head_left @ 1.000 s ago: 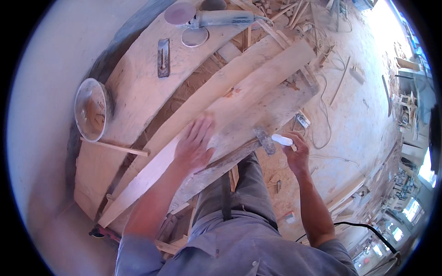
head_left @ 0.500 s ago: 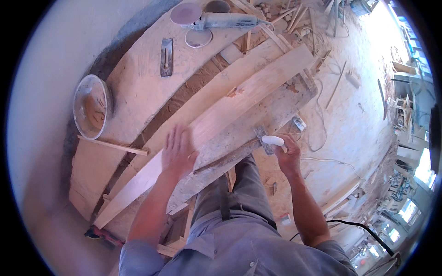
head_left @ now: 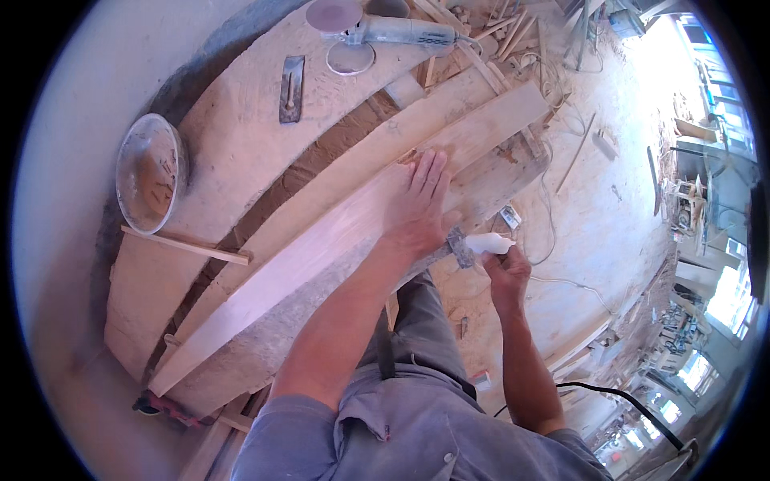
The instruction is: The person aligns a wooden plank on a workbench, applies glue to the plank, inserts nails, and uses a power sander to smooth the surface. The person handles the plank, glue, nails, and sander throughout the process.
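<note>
My left hand (head_left: pixel 417 210) lies flat on a long pale board (head_left: pixel 341 234), fingers straight and slightly spread, gripping nothing. The board runs under my palm, out past my fingertips to the upper right and back past my wrist to the lower left. Right by those fingertips is a rough reddish-brown patch (head_left: pixel 412 156) in the wood. My right hand (head_left: pixel 508 271) is curled around a small white bottle-like object (head_left: pixel 484 243), just right of my left thumb. Beside its near end sits a dark metal piece (head_left: pixel 460 248); I can't tell if they touch. Well left of my left fingers stands a bowl (head_left: pixel 135 156), a thin wooden strip (head_left: pixel 188 247) near it. Farther ahead of them lie a slotted metal plate (head_left: pixel 292 88) and a grinder (head_left: pixel 409 32).
</note>
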Tool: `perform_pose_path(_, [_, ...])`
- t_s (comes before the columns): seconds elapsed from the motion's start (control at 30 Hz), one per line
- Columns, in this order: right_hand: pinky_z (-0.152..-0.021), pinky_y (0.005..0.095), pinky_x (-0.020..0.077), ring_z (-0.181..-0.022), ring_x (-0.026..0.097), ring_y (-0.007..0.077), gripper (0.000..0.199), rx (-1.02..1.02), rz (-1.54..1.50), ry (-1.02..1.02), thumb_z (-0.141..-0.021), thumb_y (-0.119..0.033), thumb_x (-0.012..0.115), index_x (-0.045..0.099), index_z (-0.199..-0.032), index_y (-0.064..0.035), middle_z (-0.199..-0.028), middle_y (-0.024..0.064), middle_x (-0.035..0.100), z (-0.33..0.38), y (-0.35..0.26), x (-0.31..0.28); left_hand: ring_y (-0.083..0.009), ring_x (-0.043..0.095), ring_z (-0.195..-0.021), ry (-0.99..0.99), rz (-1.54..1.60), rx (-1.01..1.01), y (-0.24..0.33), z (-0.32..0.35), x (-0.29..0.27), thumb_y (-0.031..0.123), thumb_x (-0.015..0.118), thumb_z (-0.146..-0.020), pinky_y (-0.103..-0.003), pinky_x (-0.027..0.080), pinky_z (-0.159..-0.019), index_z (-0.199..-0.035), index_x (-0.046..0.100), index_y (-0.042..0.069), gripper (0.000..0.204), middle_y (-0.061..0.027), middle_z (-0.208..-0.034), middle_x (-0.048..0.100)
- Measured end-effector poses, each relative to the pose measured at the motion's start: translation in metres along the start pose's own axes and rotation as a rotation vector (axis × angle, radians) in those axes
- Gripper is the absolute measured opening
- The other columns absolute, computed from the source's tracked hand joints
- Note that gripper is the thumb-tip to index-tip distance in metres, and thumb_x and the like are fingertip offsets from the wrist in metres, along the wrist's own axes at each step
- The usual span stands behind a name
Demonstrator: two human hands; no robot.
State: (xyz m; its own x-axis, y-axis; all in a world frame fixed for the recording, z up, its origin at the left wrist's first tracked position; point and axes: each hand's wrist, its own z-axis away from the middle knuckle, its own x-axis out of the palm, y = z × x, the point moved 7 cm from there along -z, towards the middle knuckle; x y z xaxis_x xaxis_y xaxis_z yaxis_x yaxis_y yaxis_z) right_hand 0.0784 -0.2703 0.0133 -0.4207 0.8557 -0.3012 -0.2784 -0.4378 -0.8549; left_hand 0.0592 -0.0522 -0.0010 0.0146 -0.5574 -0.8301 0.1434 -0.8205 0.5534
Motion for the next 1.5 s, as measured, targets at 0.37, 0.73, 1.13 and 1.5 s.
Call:
perform_pose_path(0.37, [-0.084,0.0283,0.0506,-0.095,0.063,0.0106,0.029,0.02,-0.161,-0.217,-0.095,-0.011,0.064,0.065,-0.121,0.0029,-0.104,0.0054,0.069,-0.026,-0.017,0.076,-0.0417,0.06,-0.124,0.297,-0.23,-0.702,-0.18,0.214,-0.053,0.038,0.057,-0.102,-0.054,0.044,-0.107,-0.137,0.062,-0.001,0.052,-0.0263,-0.131,0.065])
perform_pose_path(0.73, [-0.058,0.0257,0.046,-0.065,0.059,0.0091,0.028,0.331,-0.137,-0.377,-0.095,-0.017,0.062,0.071,-0.115,0.0006,-0.087,0.0045,0.07,-0.045,-0.014,0.138,-0.0435,0.071,-0.093,0.383,-0.175,-0.836,-0.184,0.213,-0.065,0.033,0.05,-0.105,-0.053,0.054,-0.086,-0.112,0.075,0.001,0.042,-0.0228,-0.099,0.075])
perform_pose_path(1.13, [-0.045,0.0252,0.0379,-0.052,0.052,0.0085,0.017,0.412,-0.324,-0.317,-0.092,-0.013,0.061,0.071,-0.095,0.001,-0.075,0.0042,0.063,-0.053,-0.025,0.139,-0.0432,0.068,-0.088,0.36,-0.179,-0.794,-0.177,0.203,-0.07,0.027,0.047,-0.104,-0.053,0.053,-0.083,-0.111,0.073,0.002,0.036,-0.0203,-0.095,0.073])
perform_pose_path(1.5, [-0.048,0.0257,0.0405,-0.054,0.054,0.0098,0.02,0.42,-0.248,-0.38,-0.091,-0.014,0.062,0.073,-0.099,0.0019,-0.076,0.0058,0.067,-0.04,-0.024,0.154,-0.0424,0.068,-0.088,0.39,-0.206,-0.793,-0.182,0.21,-0.066,0.027,0.048,-0.103,-0.053,0.052,-0.086,-0.109,0.074,0.002,0.036,-0.0204,-0.095,0.074])
